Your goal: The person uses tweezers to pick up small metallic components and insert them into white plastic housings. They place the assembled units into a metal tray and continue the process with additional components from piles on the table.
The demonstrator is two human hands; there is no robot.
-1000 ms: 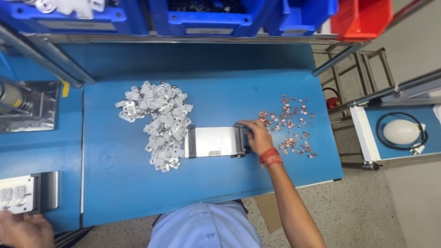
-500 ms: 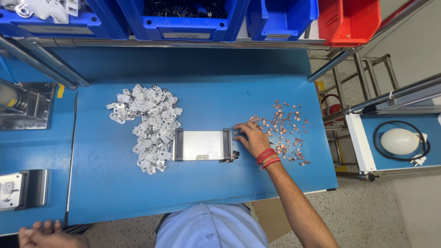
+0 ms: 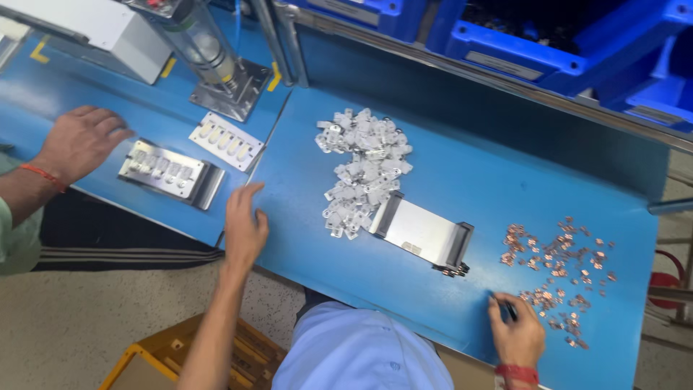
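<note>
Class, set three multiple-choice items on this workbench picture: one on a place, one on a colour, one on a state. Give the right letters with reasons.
1. Where does the heap of small copper-coloured pieces lie relative to the metal fixture block?
A. to its right
B. to its left
C. on top of it

2. What colour is the table top?
A. red
B. blue
C. green

3. How is the person's left hand?
A. lifting the metal fixture block
B. resting at the table's left edge, holding nothing
C. buried in the pile of white plastic parts

Answers: 1 A, the copper pieces sit right of the block, by the right hand. 2 B, the surface is blue throughout. 3 B, the palm lies flat on the edge, apart from block and pile.
</note>
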